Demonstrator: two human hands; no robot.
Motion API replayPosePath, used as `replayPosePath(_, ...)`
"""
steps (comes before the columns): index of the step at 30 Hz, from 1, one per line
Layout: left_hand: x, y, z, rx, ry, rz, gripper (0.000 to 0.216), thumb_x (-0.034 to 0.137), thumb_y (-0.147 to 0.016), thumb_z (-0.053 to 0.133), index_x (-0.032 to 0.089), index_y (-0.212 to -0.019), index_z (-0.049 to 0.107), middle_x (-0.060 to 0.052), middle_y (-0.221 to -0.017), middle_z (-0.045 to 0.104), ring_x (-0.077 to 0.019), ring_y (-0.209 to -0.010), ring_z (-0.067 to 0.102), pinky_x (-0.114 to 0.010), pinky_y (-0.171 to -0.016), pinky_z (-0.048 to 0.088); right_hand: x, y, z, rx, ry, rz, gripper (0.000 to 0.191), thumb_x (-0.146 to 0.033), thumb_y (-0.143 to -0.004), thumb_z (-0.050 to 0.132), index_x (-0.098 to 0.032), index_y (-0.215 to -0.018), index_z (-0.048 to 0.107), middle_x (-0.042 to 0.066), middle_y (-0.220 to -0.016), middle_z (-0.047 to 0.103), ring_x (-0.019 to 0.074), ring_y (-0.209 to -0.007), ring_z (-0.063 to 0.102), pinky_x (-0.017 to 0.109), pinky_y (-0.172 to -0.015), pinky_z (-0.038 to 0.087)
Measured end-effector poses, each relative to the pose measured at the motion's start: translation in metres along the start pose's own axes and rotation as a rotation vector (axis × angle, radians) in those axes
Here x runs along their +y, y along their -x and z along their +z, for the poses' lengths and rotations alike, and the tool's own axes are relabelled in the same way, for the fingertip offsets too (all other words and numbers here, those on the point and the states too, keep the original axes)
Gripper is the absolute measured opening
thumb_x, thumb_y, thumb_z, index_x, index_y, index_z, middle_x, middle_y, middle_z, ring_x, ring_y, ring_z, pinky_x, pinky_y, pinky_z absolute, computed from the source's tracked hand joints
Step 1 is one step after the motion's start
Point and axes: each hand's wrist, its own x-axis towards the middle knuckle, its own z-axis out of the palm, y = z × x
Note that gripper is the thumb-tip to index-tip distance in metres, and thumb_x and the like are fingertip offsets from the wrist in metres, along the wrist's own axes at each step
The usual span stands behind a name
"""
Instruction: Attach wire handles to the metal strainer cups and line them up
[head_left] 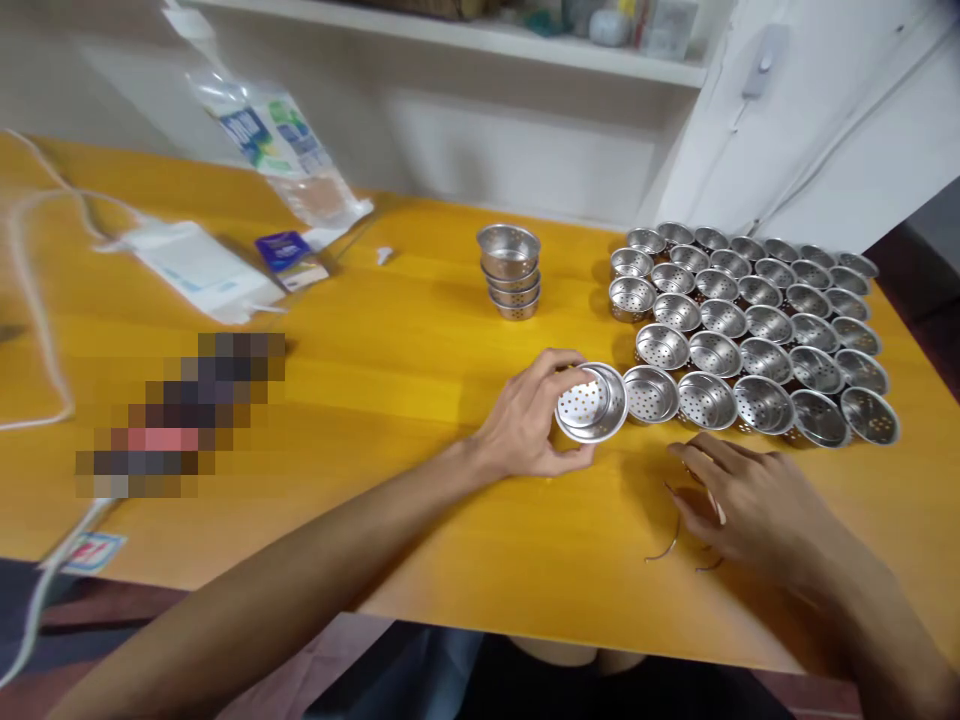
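Note:
My left hand [529,420] grips a small perforated steel strainer cup [592,402], tilted on its side so its holed bottom faces me, at the left end of the nearest row of cups. My right hand [750,500] lies on the yellow table [375,380] just in front of that row, fingers curled over thin curved metal wires [667,545]; a few of these lie loose by the fingers. Several rows of identical cups [750,320] stand upright in a grid to the right.
A short stack of the same cups [511,270] stands behind my left hand. Plastic bags and packets [277,150] lie at the back left, with a white cord [37,300] along the left edge. A blurred patch covers something at the left. A white shelf runs behind.

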Motion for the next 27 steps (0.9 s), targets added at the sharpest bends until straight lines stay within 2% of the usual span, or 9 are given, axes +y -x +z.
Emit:
replayPosePath(4,0.003,0.001,0.002,-0.014,0.024,0.088,0.077,0.040,-0.082,0.079,0.022,-0.147,0.043,-0.016,-0.128,0.063,-0.0318,-0.112,0.070,-0.047,-0.084,0.066,-0.004,-0.005,0.007,-0.134,-0.051,0.024,0.014,-0.015,-0.091,0.061,-0.017,-0.103,0.069,0.006,-0.092,0.072,0.0171,-0.065,0.061,0.035,-0.060,0.023)
replayPosePath(7,0.006,-0.001,0.002,-0.025,0.110,0.051,0.078,0.035,-0.081,0.080,0.020,-0.147,0.043,-0.017,-0.126,0.064,-0.0326,-0.114,0.070,-0.048,-0.087,0.065,-0.004,-0.008,0.014,-0.105,-0.097,-0.024,0.016,-0.008,-0.093,0.055,-0.017,-0.096,0.067,0.004,-0.087,0.070,0.0159,-0.063,0.060,0.035,-0.059,0.023)
replayPosePath(13,0.009,-0.002,0.004,0.016,0.280,-0.074,0.081,0.034,-0.078,0.085,0.019,-0.146,0.045,-0.016,-0.127,0.064,-0.0319,-0.117,0.069,-0.050,-0.098,0.062,-0.001,-0.011,0.015,-0.017,-0.128,-0.041,0.021,-0.007,-0.099,0.051,-0.017,-0.087,0.066,0.004,-0.083,0.068,0.0159,-0.064,0.062,0.035,-0.060,0.030)
replayPosePath(16,0.009,-0.001,0.006,0.018,0.285,-0.085,0.083,0.034,-0.076,0.087,0.020,-0.147,0.045,-0.015,-0.127,0.063,-0.0320,-0.118,0.069,-0.049,-0.099,0.061,0.001,-0.011,0.013,0.057,-0.141,-0.044,0.021,-0.011,-0.103,0.053,-0.017,-0.088,0.067,0.006,-0.086,0.070,0.0170,-0.066,0.063,0.035,-0.060,0.035)
replayPosePath(19,0.011,0.000,0.005,0.015,0.302,-0.098,0.085,0.035,-0.075,0.087,0.022,-0.147,0.044,-0.015,-0.130,0.063,-0.0328,-0.120,0.068,-0.050,-0.100,0.061,0.001,-0.012,0.012,0.190,-0.180,-0.018,0.016,-0.013,-0.105,0.055,-0.018,-0.099,0.069,0.006,-0.092,0.073,0.0172,-0.071,0.065,0.033,-0.060,0.041)
replayPosePath(23,0.021,0.002,0.005,-0.030,0.374,-0.149,0.084,0.034,-0.077,0.085,0.023,-0.148,0.043,-0.016,-0.133,0.064,-0.0334,-0.121,0.069,-0.051,-0.102,0.061,-0.003,-0.016,0.007,0.362,-0.396,0.032,0.019,-0.010,-0.106,0.059,-0.019,-0.119,0.070,0.007,-0.106,0.073,0.0176,-0.086,0.070,0.033,-0.077,0.055)
replayPosePath(27,0.033,0.005,0.005,-0.088,0.430,-0.162,0.086,0.034,-0.077,0.085,0.022,-0.151,0.042,-0.018,-0.136,0.066,-0.0349,-0.122,0.071,-0.052,-0.102,0.062,-0.009,-0.019,0.001,0.464,-0.641,0.094,0.029,-0.007,-0.105,0.061,-0.024,-0.126,0.071,0.006,-0.103,0.071,0.0185,-0.095,0.070,0.035,-0.084,0.059)
